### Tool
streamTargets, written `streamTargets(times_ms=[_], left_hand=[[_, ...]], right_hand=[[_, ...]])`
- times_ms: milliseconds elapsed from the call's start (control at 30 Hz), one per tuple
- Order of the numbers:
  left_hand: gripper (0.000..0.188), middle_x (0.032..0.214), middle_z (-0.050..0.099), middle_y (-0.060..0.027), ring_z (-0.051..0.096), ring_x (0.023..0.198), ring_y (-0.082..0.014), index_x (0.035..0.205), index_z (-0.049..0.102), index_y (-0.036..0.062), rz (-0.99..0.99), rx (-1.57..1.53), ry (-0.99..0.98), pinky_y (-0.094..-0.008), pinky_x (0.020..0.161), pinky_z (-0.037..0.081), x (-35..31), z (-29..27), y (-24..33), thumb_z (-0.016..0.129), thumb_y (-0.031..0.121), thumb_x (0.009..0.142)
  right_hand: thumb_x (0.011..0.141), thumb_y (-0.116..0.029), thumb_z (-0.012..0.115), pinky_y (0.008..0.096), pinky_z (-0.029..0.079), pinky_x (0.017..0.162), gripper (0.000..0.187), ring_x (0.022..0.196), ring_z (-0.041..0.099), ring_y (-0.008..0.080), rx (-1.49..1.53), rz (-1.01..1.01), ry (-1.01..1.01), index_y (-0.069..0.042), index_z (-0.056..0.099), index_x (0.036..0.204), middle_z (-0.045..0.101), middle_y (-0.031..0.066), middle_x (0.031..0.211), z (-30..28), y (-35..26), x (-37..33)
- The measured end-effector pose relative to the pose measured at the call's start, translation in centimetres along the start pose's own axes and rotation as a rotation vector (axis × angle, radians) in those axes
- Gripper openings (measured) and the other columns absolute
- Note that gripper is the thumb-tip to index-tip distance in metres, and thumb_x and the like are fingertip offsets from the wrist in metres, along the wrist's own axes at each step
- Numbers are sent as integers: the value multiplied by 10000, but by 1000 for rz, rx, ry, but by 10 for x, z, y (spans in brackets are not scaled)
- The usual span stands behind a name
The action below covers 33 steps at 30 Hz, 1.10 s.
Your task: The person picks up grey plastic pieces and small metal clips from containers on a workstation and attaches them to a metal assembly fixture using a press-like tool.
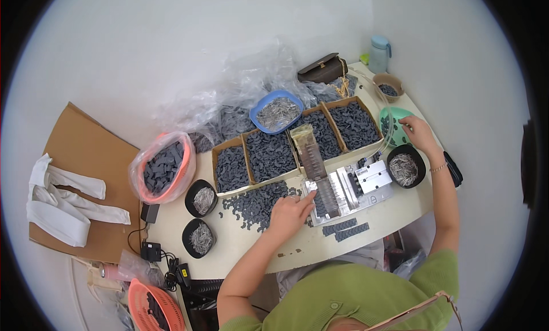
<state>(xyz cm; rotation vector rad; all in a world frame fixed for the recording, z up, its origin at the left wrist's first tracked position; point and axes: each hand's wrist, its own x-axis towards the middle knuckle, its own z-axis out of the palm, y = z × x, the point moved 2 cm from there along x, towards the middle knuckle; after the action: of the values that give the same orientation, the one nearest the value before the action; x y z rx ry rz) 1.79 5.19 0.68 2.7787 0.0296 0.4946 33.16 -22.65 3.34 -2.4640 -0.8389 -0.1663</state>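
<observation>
My left hand [289,216] lies at the near left side of a metal fixture [357,196], its index finger stretched out and touching the fixture's edge. A clear ribbed plastic tray [320,171] leans along the fixture's left part, with dark grey pieces under its near end. At the right, my right hand [420,133] reaches over a green bowl [405,112] holding some dark pieces. Its fingertips are bent together at the rim; what they hold, if anything, is too small to make out. A loose pile of dark grey pieces [257,205] lies left of the fixture.
Cardboard boxes [274,156] full of dark pieces stand behind. Black bowls of metal pins sit left [201,198] and right [406,167]; a blue bowl [276,112] rests on the boxes. Joined grey strips [346,230] lie near the front edge. A pink basket [164,168] stands left.
</observation>
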Motion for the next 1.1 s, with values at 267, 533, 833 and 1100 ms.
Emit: streamTargets(times_ms=[267,533,833,1100], left_hand=[[99,782,555,-111,566,762,-294,874,666,34,-24,31,305,-381,647,467,9,-5,-52,619,67,793],[31,816,555,-140,560,814,-314,743,574,24,20,143,101,-417,730,452,23,8,-40,577,54,738],[133,847,593,-120,609,735,-252,928,625,5,-198,-443,93,-328,640,475,29,-12,-19,569,-62,828],[101,797,644,-111,636,690,-191,903,677,7,-240,-456,78,-277,635,490,22,-6,-18,693,33,807]], right_hand=[[696,-25,671,388,503,764,195,855,649,306,-75,94,-296,-17,683,891,670,183,939,27,34,28],[747,1,615,401,489,760,111,858,611,322,-52,25,24,-38,668,836,616,151,858,19,49,29],[770,-16,631,413,491,842,188,957,609,321,-147,-92,504,-73,683,941,634,151,999,-10,51,50],[741,-80,680,413,501,822,141,894,629,323,-285,-1,-183,-42,687,877,646,145,954,27,45,35]])
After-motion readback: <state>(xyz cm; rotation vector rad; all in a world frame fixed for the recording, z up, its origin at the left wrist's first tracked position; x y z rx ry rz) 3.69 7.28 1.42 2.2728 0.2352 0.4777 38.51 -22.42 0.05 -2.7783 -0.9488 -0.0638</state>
